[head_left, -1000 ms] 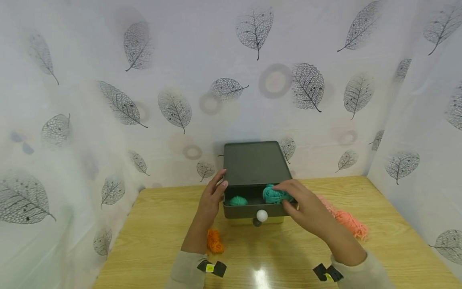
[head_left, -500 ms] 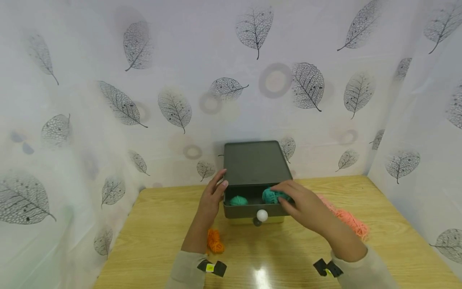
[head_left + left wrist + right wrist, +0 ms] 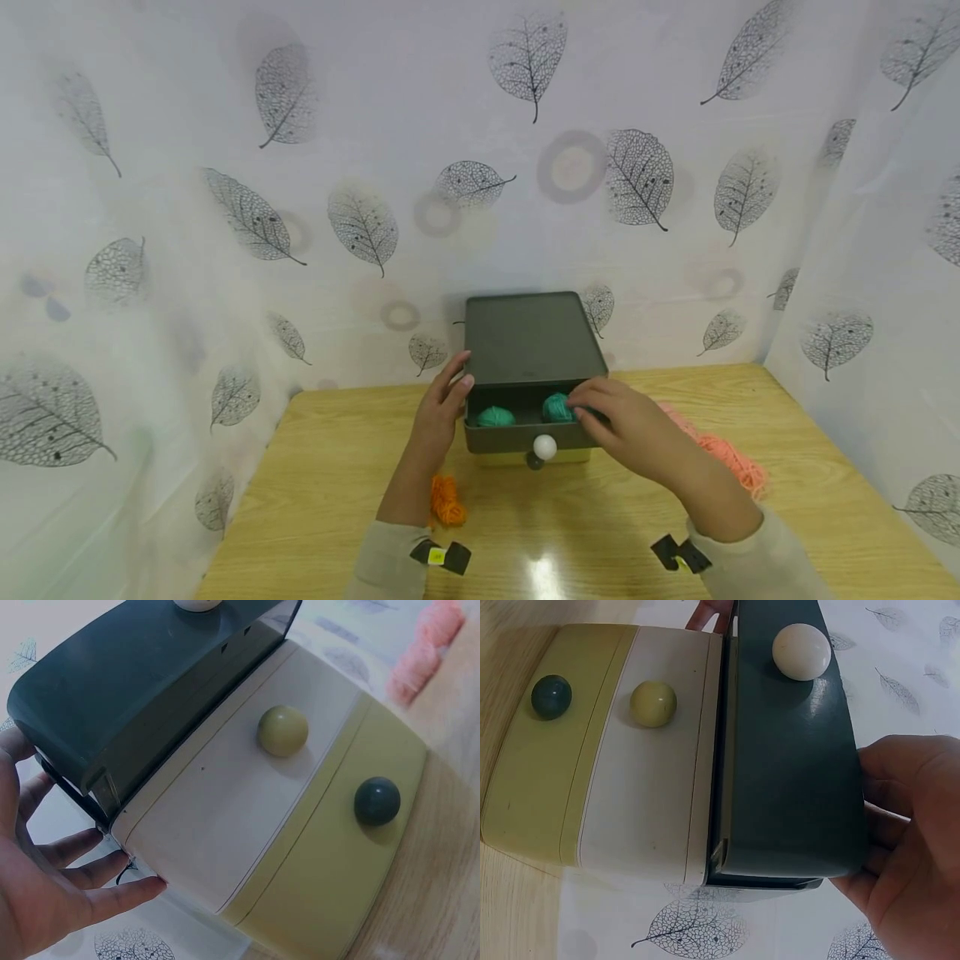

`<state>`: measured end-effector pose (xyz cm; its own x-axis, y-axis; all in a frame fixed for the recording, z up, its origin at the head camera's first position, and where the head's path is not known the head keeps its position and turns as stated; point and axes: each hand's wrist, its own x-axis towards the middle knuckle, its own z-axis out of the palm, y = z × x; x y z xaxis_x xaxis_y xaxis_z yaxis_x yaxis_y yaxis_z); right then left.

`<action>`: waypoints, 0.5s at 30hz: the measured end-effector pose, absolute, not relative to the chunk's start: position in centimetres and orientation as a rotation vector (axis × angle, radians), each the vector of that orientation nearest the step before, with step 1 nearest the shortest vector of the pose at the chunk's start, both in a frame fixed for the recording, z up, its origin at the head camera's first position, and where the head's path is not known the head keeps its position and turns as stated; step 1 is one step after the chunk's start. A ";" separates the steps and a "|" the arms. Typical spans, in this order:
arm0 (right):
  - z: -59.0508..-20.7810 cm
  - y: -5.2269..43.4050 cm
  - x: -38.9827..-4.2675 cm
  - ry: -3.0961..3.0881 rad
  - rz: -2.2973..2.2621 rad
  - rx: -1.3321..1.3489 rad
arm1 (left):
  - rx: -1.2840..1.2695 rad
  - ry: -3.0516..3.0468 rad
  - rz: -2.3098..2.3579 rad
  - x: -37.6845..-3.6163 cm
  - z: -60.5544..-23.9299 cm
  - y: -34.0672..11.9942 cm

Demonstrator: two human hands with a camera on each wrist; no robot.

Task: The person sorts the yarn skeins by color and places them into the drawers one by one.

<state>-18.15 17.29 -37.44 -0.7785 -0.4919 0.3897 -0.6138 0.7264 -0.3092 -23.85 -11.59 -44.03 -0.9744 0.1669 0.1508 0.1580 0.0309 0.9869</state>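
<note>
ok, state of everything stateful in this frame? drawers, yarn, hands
top drawer: pulled open
middle drawer: closed
bottom drawer: closed
left teal yarn ball: lying in the top drawer
right teal yarn ball: in the top drawer, under the right hand's fingers
right hand: fingers curled over that ball
left hand: fingers straight, against the cabinet's left side
orange yarn: loose on the table
pink yarn: loose on the table
</note>
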 end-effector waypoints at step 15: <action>-37.8 17.3 -17.9 -2.602 0.640 0.846 | 0.346 2.261 2.148 -23.8 -43.8 -11.5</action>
<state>-17.85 17.32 -37.83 -0.7691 -0.4685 0.4348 -0.6167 0.7225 -0.3124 -23.77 -11.48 -43.82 -0.9757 0.1614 0.1485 0.1566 0.0386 0.9869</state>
